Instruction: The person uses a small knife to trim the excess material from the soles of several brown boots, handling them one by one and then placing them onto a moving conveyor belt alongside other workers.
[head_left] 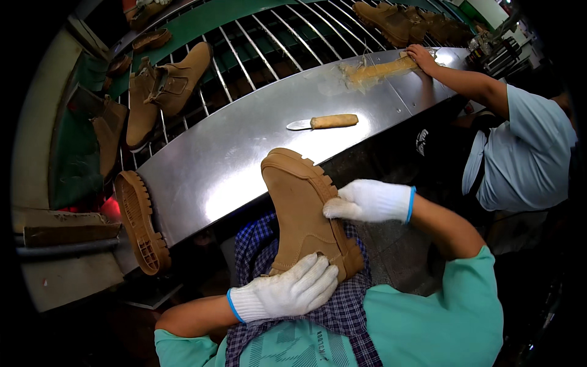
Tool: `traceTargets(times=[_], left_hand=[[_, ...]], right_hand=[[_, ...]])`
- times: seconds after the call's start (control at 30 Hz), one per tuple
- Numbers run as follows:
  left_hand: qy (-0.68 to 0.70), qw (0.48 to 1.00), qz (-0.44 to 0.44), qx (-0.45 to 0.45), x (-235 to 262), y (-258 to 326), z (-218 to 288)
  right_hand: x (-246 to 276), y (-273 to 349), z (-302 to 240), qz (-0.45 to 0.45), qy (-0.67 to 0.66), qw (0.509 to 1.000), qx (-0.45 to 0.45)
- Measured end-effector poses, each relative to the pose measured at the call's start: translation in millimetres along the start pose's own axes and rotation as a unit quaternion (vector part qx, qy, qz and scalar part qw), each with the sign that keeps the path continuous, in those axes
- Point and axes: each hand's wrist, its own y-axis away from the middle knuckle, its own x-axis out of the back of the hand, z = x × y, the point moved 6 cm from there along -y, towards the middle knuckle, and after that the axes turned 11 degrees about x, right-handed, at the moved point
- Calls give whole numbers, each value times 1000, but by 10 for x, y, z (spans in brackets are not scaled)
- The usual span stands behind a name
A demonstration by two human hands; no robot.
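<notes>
A tan suede boot (295, 205) with a thick, lugged sole is tilted on its side across my lap, toe pointing at the bench. My left hand (293, 290), in a white knit glove with a blue cuff, is curved over the boot's heel and ankle area, holding it. On the sole's right edge, my gloved right hand (374, 200) grips with its fingers closed; part of the fingers is hidden. Beyond the toe, a short knife (333, 122) with a tape-wrapped handle lies on the metal bench (244, 137). A loose tan sole (139, 220) rests at the bench's left end.
Metal rollers (269, 46) run behind the bench, carrying several tan boots (183, 76) at left and others (391, 24) at far right. A co-worker (520, 147) sits at right, one hand (422, 58) on the bench near yellowish tape (379, 72).
</notes>
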Motion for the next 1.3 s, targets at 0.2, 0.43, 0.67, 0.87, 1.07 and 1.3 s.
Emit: traceTargets(times=[0.2, 0.43, 0.67, 0.87, 1.07, 1.3], left_hand=[[-9, 1000, -10, -2, -19, 58, 38], [5, 1000, -18, -5, 40, 125, -22], [-3, 1000, -8, -14, -22, 199, -12], [-19, 999, -14, -21, -15, 161, -18], [-26, 999, -23, -28, 7, 219, -19], [-51, 998, 16, -25, -129, 274, 50]], right_hand=[[-444, 366, -204, -30, 169, 982, -83], [-577, 418, 22, 5, -203, 973, -108], [-545, 279, -133, -60, -113, 985, -113], [-430, 312, -98, 12, -115, 985, -125], [248, 4, -57, 151, -100, 980, -78], [596, -422, -433, -27, 143, 988, -45]])
